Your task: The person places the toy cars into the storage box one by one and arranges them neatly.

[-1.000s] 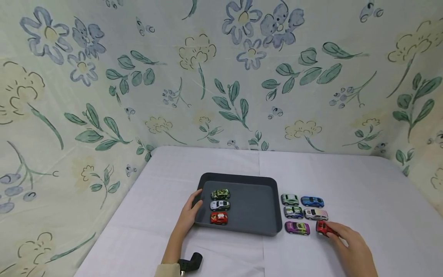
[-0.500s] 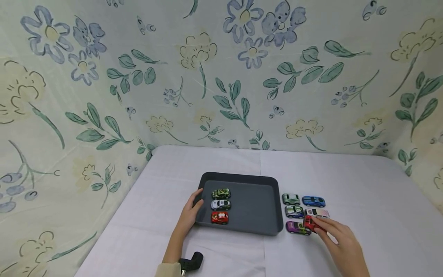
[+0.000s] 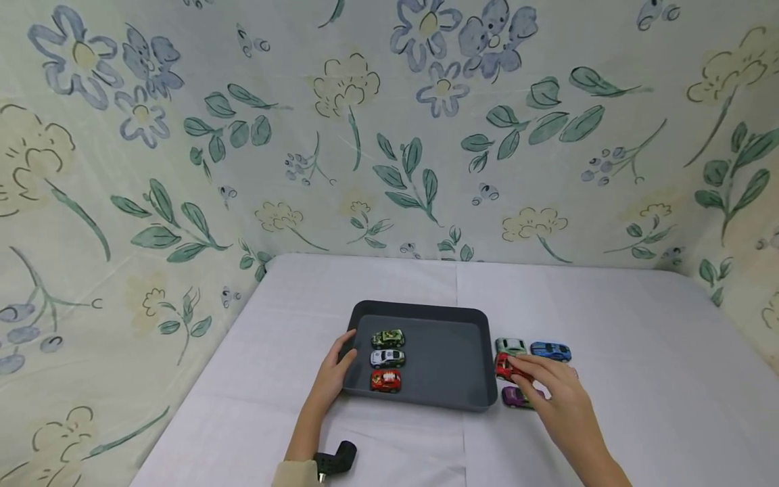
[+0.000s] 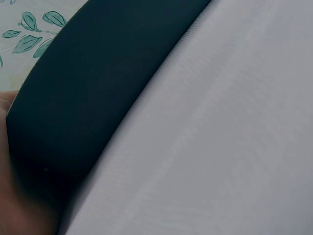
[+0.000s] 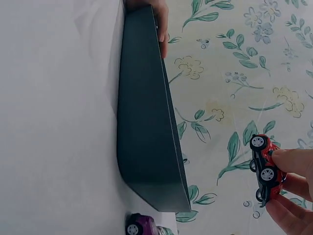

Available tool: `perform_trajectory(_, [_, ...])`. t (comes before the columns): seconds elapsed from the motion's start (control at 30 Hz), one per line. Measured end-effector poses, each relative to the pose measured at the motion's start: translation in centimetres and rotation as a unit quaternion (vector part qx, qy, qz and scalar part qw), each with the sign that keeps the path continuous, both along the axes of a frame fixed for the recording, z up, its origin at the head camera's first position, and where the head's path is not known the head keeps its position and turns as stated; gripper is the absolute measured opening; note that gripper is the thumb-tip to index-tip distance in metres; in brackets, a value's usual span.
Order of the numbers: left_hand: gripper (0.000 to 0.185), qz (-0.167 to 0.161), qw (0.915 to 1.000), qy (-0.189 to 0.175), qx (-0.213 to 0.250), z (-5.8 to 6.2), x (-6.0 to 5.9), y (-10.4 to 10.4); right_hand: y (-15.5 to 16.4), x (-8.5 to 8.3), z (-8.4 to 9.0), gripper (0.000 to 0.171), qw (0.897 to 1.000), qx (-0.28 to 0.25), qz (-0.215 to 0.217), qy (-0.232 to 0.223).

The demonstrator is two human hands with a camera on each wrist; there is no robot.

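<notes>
Right hand (image 3: 556, 399) pinched a red toy car (image 3: 504, 367) in its grip, lifted just right of the grey tray (image 3: 450, 399) | left hand (image 3: 331, 375) held the tray's left rim | car likely light, rigid, free-rolling: best gripped by its sides.
</notes>
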State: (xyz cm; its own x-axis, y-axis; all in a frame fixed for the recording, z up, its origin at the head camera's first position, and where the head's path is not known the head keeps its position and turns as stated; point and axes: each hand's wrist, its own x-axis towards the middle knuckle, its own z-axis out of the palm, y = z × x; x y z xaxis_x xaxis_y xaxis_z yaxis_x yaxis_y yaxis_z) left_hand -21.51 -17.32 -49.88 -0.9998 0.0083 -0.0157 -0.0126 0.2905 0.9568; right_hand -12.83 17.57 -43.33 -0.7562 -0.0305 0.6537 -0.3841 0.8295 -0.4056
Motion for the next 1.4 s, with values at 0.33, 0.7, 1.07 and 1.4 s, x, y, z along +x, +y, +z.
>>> perform_trajectory(0.33, [0.044,-0.014,0.9999,-0.004,-0.001,2.2,1.1,0.3,-3.6,-1.6,0.2,0.034,0.999,0.02,0.045,0.001])
perform_trajectory(0.7, [0.043,-0.006,0.9999,-0.005,0.006,0.1,0.1,-0.2,-7.2,-3.1,-1.2,0.031,0.995,0.02,0.1,-0.016])
perform_trajectory(1.07, [0.044,-0.014,0.9997,-0.013,0.018,-0.2,-0.4,-0.3,-9.6,-3.8,-2.3,0.024,0.985,0.013,0.095,-0.145])
perform_trajectory(1.4, [0.042,-0.007,0.9998,-0.004,0.016,-0.2,-0.2,-0.3,-10.5,-4.5,-3.0,0.019,0.969,0.027,0.107,-0.222])
